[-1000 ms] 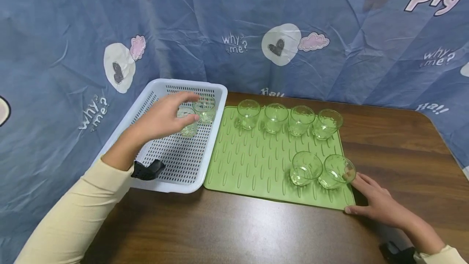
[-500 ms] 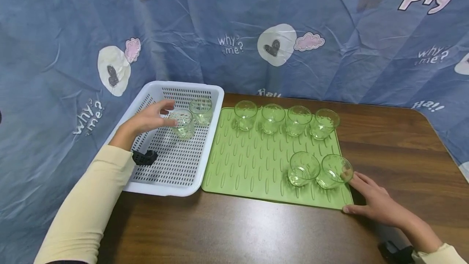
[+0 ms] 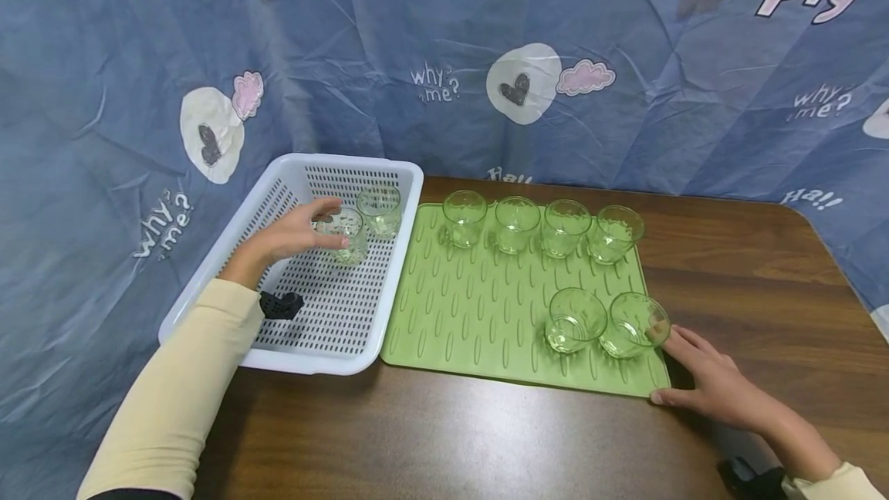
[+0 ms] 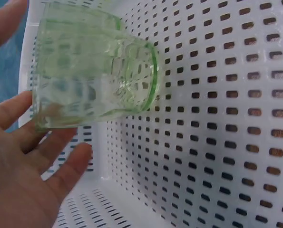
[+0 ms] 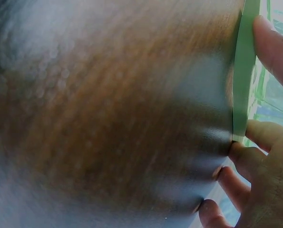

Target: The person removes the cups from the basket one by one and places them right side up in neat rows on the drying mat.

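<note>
My left hand [image 3: 288,236] reaches into a white perforated basket [image 3: 397,268], thumb and fingers spread around a clear greenish glass [image 3: 354,245]. In the left wrist view, the fingers lie along the rim of this glass [image 4: 79,66], while the thumb stands off from it. A second glass [image 3: 380,213] stands just behind it in the basket. My right hand [image 3: 718,383] rests at the near right corner of a green ridged mat [image 3: 451,322], thumb at the mat's edge and fingertips on the table. The nearest glass [image 3: 628,334] stands upright beside those fingers.
Another glass [image 3: 575,322] stands left of the nearest one on the mat. Along the mat's back edge is a row of several glasses, with one [image 3: 465,221] at its left end. A blue printed cloth [image 3: 444,21] hangs behind the wooden table [image 3: 486,438].
My left hand first drew back to the left, uncovering the near basket glass, then moved slightly right, around it. The right hand has stayed at the mat corner. The head view shifted slightly.
</note>
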`<state>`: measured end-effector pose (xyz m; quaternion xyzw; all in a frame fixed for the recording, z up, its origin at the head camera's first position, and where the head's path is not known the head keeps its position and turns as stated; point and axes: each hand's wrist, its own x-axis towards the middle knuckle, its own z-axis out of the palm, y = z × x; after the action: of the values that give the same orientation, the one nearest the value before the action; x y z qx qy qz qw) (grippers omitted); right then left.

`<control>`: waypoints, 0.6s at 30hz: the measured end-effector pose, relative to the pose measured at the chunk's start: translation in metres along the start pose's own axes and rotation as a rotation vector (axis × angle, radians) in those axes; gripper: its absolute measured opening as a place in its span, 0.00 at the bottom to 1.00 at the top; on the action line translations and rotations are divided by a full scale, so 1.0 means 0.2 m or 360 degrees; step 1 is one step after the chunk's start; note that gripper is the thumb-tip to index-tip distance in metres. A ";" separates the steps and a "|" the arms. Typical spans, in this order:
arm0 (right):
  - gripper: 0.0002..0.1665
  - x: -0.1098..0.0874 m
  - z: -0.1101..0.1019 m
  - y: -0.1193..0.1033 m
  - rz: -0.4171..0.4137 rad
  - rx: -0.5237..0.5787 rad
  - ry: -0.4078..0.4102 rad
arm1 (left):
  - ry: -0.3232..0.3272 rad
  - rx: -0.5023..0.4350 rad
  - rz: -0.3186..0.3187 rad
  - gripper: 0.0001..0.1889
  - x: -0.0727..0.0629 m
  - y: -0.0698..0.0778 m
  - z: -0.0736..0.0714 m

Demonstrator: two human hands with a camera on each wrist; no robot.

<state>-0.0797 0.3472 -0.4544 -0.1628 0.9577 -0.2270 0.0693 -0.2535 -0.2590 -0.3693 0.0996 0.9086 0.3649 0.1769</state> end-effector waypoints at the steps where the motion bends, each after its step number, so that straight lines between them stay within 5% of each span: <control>1: 0.61 0.00 0.00 0.00 0.0009 0.0006 -0.0001 | -0.0029 0.0003 0.0002 0.49 0.00 0.00 0.01; 7: 0.61 0.00 -0.01 0.00 0.0005 0.0012 -0.0009 | -0.0094 -0.0042 0.0030 0.53 0.02 -0.02 0.03; 18: 0.62 0.01 -0.01 0.00 0.0008 0.0030 -0.0025 | 0.0036 -0.0123 -0.0112 0.51 0.07 -0.08 0.02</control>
<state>-0.0814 0.3483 -0.4527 -0.1614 0.9553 -0.2347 0.0789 -0.2651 -0.2628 -0.3866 0.0566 0.8988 0.3943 0.1830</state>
